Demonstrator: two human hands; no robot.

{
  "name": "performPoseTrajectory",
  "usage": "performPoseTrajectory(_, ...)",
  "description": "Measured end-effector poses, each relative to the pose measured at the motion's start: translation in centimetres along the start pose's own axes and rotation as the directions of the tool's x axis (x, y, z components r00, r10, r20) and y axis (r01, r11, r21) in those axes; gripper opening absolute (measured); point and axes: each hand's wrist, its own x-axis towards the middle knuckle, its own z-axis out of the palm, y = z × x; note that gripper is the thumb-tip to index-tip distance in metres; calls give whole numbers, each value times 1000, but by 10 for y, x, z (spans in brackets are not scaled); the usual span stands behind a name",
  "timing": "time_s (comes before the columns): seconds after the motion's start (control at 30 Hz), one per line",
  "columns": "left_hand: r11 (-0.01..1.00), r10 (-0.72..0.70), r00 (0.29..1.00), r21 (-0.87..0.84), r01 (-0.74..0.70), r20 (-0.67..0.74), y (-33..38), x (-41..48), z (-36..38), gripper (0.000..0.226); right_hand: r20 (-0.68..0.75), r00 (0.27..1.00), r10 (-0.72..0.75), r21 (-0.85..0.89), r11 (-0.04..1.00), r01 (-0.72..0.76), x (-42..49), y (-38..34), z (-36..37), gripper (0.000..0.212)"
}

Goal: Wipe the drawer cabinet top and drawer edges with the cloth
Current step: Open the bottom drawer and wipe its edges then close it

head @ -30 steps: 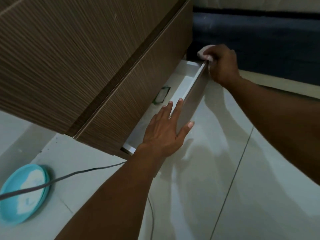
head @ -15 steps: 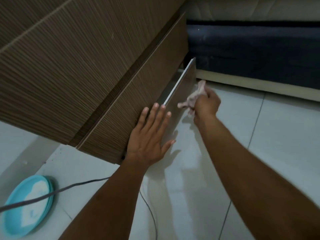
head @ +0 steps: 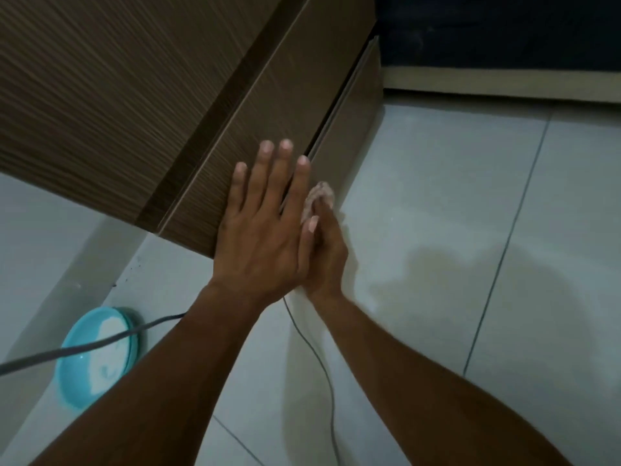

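Note:
The brown wood-grain drawer cabinet (head: 134, 79) fills the upper left. Its bottom drawer (head: 349, 129) is nearly closed, with only a thin gap along its upper edge. My left hand (head: 265, 223) lies flat with straight, spread fingers against the drawer fronts near the bottom corner. My right hand (head: 327, 253) sits just right of it, low on the bottom drawer front, holding a small pale cloth (head: 319, 196) against the wood. Most of the cloth is hidden behind my hands.
A turquoise round dish (head: 97, 354) lies on the pale tiled floor (head: 453, 213) at the lower left, with a grey cable (head: 80, 348) running over it. A thin wire (head: 322, 364) trails between my forearms. A dark bed base with a light plinth (head: 504, 82) stands at the upper right.
The bottom drawer went from wide open to almost closed. My right hand brought the cloth from the drawer's far corner down to its front, beside my left hand.

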Motion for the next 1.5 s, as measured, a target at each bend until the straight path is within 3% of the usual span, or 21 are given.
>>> performPoseTrajectory(0.07, 1000, -4, 1000, 8, 4, 16, 0, 2, 1, 67, -74, 997, 12, -34, 999, -14, 36, 6, -4, 38)
performPoseTrajectory(0.13, 1000, -9, 999, 23, 9, 34, 0, 8, 3, 68, -182, 981, 61, -299, 947, -114, 62, 3, -5, 31)
performPoseTrajectory(0.2, 999, -2, 999, 53, -1, 55, 1, 14, 8, 68, -112, 991, -77, -367, 930, 31, 60, -6, -8, 34)
performPoseTrajectory(0.33, 994, 38, 996, 96, -46, 85, 0, 39, 11, 69, 130, 976, -173, -366, 907, 210, -22, 2, -4, 29)
performPoseTrajectory(0.4, 990, 53, 995, 127, -64, 83, -3, 57, 5, 70, 292, 899, -326, -545, 716, 436, -38, 0, -3, 26)
performPoseTrajectory(0.43, 987, 67, 995, 144, -78, 79, -6, 67, 1, 71, 283, 915, -288, -532, 747, 399, -22, 7, -2, 26)
performPoseTrajectory(0.47, 982, 85, 994, 161, -96, 76, -8, 76, -4, 71, 184, 951, -247, -499, 811, 307, -4, 5, -1, 26)
performPoseTrajectory(0.53, 975, 115, 991, 186, -125, 63, -13, 90, -13, 71, 18, 994, -108, -264, 958, 109, 36, -9, 0, 31)
performPoseTrajectory(0.57, 973, 124, 991, 189, -132, 54, -16, 95, -16, 71, -27, 998, -63, -290, 956, 52, 59, -8, -3, 36)
performPoseTrajectory(0.63, 974, 125, 991, 186, -132, 45, -19, 105, -19, 71, 36, 998, 61, -495, 868, -35, 79, -14, -15, 43)
performPoseTrajectory(0.7, 977, 101, 994, 184, -106, 36, -18, 110, -18, 70, -73, 989, 128, -425, 893, -147, 62, -10, -23, 44)
performPoseTrajectory(0.83, 982, 73, 997, 173, -78, 33, -13, 104, -6, 68, 134, 982, -136, -330, 928, 174, -34, -5, -9, 20)
performPoseTrajectory(0.93, 969, 140, 988, 194, -149, 61, -14, 94, 0, 68, 224, 940, -256, -390, 861, 328, -26, 2, -5, 30)
performPoseTrajectory(1.1, 978, 100, 994, 177, -106, 42, -11, 98, 3, 69, 119, 992, -34, -479, 873, 88, 56, 0, -12, 40)
performPoseTrajectory(1.23, 977, 101, 993, 183, -111, 64, -8, 95, 7, 69, 113, 991, -70, -429, 897, 112, 38, 2, -13, 36)
performPoseTrajectory(1.4, 982, 116, 991, 138, -125, 72, -9, 91, 1, 66, 166, 970, -177, -531, 813, 239, 11, 7, -3, 30)
performPoseTrajectory(1.5, 981, 123, 989, 139, -133, 78, -12, 84, -3, 65, 120, 980, -158, -520, 831, 198, 28, 8, -2, 34)
